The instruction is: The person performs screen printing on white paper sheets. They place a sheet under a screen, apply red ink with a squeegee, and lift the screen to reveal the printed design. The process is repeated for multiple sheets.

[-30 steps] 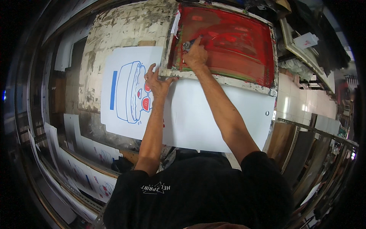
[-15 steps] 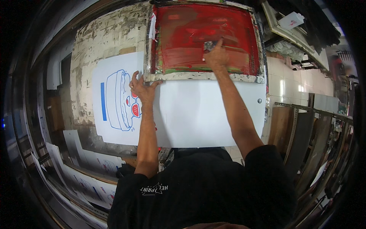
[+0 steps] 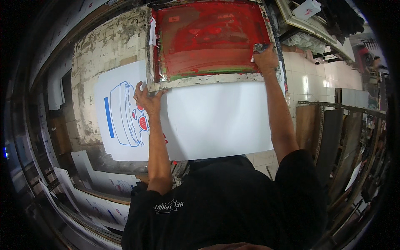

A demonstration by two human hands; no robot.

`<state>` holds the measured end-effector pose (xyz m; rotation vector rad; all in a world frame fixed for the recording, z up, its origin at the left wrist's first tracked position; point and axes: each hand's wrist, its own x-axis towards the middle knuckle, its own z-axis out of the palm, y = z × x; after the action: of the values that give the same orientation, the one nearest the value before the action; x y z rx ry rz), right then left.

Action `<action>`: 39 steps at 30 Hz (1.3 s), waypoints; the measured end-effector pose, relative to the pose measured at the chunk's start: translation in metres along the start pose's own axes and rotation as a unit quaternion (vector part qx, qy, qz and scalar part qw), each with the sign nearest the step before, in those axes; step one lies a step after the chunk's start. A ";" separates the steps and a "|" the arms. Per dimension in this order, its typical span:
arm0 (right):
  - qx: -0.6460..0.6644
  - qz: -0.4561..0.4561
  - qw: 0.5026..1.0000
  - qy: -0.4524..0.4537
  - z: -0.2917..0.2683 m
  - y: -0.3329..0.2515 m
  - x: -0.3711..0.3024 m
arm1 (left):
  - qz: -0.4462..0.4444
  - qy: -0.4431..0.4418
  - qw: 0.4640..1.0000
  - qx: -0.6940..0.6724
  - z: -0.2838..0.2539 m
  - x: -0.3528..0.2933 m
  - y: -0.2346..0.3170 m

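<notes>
A screen printing frame (image 3: 208, 78) lies over the far part of a large white sheet (image 3: 216, 118). Red ink (image 3: 204, 48) is smeared across its mesh, with a green streak along the near side. My right hand (image 3: 267, 61) is closed on a small dark squeegee (image 3: 260, 47) at the mesh's right side. At the frame's near left corner, my left hand (image 3: 148, 101) grips the edge, thumb along the near side and fingers by the left side. Left of that hand, the sheet shows a blue outline drawing (image 3: 125, 114) with red patches. The frame hides the sheet's far part.
A stained, pale work board (image 3: 104, 50) extends beneath the sheet. Printed sheets (image 3: 100, 208) stand in a rack at the lower left. Dark panels (image 3: 329, 141) lean in a metal rack on the right. A white container (image 3: 307, 9) sits on a shelf at the far right.
My right hand has moved the squeegee from the middle of the mesh to its right side. My left hand stays at the frame corner. The whole view has shifted slightly.
</notes>
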<state>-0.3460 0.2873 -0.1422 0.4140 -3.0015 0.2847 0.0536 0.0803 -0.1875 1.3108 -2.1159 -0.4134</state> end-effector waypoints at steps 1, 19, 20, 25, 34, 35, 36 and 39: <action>-0.003 -0.003 1.000 -0.017 -0.004 0.001 0.002 | 0.001 0.001 1.000 -0.004 -0.001 0.000 0.001; 0.093 -0.093 0.987 0.090 -0.037 0.040 0.001 | 0.010 0.067 0.998 -0.011 -0.016 0.007 0.017; 0.112 -0.107 0.980 0.126 -0.042 0.041 -0.001 | 0.029 0.088 0.996 -0.011 -0.019 0.010 0.019; 0.192 -0.097 0.957 0.194 -0.106 0.017 -0.007 | -0.046 0.078 0.974 -0.209 -0.054 0.045 0.057; 0.149 -0.058 0.965 0.207 -0.192 -0.023 0.061 | -0.032 0.132 0.934 -0.332 -0.085 0.123 0.119; 0.159 -0.054 0.965 0.201 -0.200 -0.030 0.063 | -0.043 0.134 0.935 -0.324 -0.085 0.128 0.120; 0.170 -0.051 0.965 0.193 -0.213 -0.047 0.060 | -0.054 0.139 0.937 -0.315 -0.088 0.134 0.119; 0.174 -0.069 0.957 0.220 -0.222 -0.051 0.078 | -0.070 0.154 0.939 -0.299 -0.090 0.150 0.131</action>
<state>-0.3908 0.2628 0.0934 0.5063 -2.4726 0.7830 -0.0288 0.0129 0.0030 1.0754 -1.4752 -0.7832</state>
